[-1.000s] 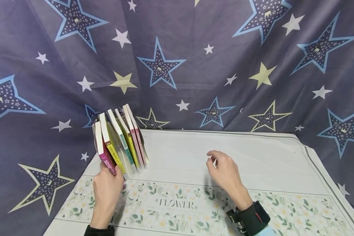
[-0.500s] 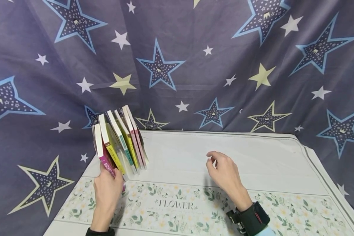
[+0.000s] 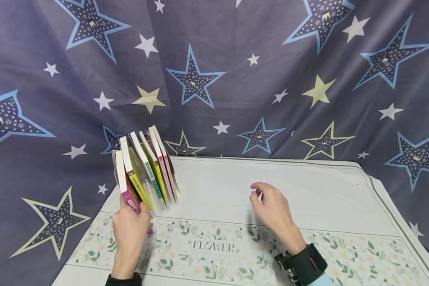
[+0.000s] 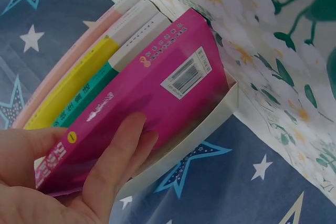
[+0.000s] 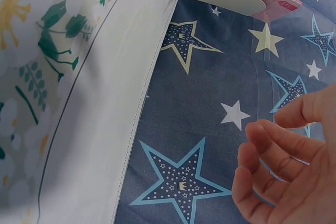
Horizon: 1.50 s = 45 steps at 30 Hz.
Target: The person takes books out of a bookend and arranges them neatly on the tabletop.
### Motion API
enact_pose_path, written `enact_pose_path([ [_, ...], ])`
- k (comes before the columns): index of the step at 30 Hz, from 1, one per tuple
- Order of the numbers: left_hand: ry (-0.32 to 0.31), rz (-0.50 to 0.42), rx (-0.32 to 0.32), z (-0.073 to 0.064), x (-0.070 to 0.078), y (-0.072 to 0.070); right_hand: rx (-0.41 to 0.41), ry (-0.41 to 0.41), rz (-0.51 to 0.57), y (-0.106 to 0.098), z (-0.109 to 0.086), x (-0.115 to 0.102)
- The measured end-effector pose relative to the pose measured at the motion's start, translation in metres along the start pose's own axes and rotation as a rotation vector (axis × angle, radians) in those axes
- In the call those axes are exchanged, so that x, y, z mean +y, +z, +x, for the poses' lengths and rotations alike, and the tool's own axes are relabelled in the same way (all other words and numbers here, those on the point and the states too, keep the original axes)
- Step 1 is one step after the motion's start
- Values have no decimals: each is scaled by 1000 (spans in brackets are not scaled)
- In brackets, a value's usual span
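Observation:
My left hand (image 3: pixel 130 232) pinches a magenta book (image 4: pixel 181 59) at its spine, thumb on one side and fingers spread on the cover with its barcode label. This book is the leftmost in a leaning row and sticks out toward me past the others. Beside it stand a thicker yellow-spined book (image 3: pixel 140 190), a teal-spined book (image 4: pixel 86 98) and pink-spined books (image 3: pixel 168 178). A white book holder (image 4: pixel 223 103) wraps the row's outer side. Away to the right, my right hand (image 3: pixel 271 206) hovers over the table with loosely curled fingers, holding nothing.
The books stand near the left edge of a table with a white cloth (image 3: pixel 214 182), which has a flowered band reading FLOWER. Behind and at the left hangs a dark star-patterned curtain (image 3: pixel 236 79). A black wrist strap (image 3: pixel 307 264) circles my right wrist.
The magenta book has slid slightly toward me in my left hand's grip, its top edge now lower against the neighbouring books. My right hand has kept its place.

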<state>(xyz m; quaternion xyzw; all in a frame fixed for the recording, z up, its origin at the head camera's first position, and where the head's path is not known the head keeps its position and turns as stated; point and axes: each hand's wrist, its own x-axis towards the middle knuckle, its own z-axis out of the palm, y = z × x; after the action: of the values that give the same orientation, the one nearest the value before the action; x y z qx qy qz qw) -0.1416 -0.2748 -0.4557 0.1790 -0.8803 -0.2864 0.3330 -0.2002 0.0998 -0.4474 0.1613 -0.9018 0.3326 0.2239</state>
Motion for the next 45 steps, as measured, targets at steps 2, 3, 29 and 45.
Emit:
enact_pose_path([
  [2, 1, -2, 1, 2, -1, 1, 3, -2, 2, 0, 0, 0],
  [3, 1, -5, 2, 2, -2, 1, 5, -3, 2, 0, 0, 0],
  [29, -5, -92, 29, 1, -5, 2, 0, -5, 6, 0, -1, 0],
  [45, -19, -86, 67, -1, 10, -11, -4, -2, 6, -3, 1, 1],
])
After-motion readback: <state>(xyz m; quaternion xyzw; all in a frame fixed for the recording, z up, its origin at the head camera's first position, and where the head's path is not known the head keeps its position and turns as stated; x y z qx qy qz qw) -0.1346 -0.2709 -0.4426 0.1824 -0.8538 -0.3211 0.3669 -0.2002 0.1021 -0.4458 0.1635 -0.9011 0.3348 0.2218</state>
